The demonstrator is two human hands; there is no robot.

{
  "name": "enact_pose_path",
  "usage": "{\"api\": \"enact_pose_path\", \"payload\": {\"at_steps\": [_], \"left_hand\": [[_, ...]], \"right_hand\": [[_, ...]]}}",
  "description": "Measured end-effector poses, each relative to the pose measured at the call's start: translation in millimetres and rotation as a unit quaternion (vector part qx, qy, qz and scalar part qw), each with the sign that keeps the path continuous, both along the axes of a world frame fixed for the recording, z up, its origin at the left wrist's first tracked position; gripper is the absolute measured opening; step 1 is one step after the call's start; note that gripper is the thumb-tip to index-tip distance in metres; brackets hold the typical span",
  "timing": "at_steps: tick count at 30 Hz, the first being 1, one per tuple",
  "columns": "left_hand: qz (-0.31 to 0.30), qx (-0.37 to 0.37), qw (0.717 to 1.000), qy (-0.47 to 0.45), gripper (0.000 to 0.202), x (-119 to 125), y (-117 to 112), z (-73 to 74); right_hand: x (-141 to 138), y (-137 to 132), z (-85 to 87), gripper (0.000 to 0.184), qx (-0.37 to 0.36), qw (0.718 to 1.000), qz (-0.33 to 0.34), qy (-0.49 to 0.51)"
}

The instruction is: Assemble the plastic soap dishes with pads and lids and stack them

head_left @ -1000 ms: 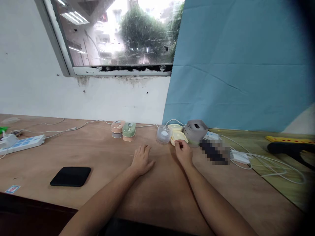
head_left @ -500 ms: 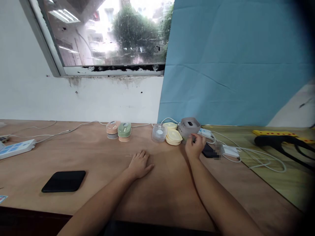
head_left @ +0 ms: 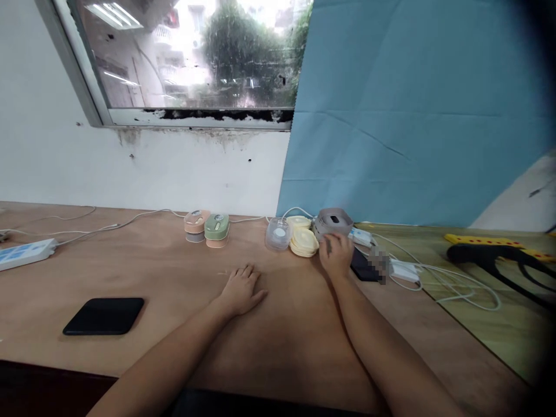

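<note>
My left hand lies flat on the wooden tabletop, fingers spread and holding nothing. Farther right, my right hand is closed, its fingers curled in front of a stack of grey square containers. Whether it touches the stack or pinches some small thing I cannot make out. Just left of it are pale yellow lidded containers, some of them stacked. Beside those stands a clear plastic container. Two small stacks, one with a peach lid and one with a green lid, stand behind my left hand.
A black phone-like slab lies at the left front. White power strips and cables run along the back and the right. A dark phone lies right of my right hand. A black strap-like object and a yellow strip lie far right.
My right hand has shifted slightly left, towards the yellow containers, and its fingers have turned downward. My left hand stays flat on the table. The whole view has shifted a little.
</note>
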State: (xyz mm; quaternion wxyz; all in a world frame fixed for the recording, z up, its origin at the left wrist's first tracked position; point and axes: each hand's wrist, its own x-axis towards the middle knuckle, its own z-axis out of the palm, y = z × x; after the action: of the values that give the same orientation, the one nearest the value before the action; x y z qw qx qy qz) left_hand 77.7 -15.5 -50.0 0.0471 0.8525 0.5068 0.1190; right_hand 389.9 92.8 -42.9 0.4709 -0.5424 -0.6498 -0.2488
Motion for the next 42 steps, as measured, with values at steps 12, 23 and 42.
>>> {"api": "enact_pose_path", "payload": {"at_steps": [12, 23, 42], "left_hand": [[-0.002, 0.001, 1.0, 0.006, 0.062, 0, 0, 2.5], [-0.008, -0.019, 1.0, -0.021, 0.06, 0, 1, 3.1], [0.079, 0.035, 0.936, -0.34, 0.038, -33, 18, 22.9]], "right_hand": [[-38, -12, -5.0, 0.025, -0.123, 0.983, 0.031, -0.132], [-37, -17, -3.9, 0.021, -0.005, 0.997, 0.071, 0.015], [-111, -66, -17.9, 0.021, -0.118, 0.934, 0.324, 0.09]]}}
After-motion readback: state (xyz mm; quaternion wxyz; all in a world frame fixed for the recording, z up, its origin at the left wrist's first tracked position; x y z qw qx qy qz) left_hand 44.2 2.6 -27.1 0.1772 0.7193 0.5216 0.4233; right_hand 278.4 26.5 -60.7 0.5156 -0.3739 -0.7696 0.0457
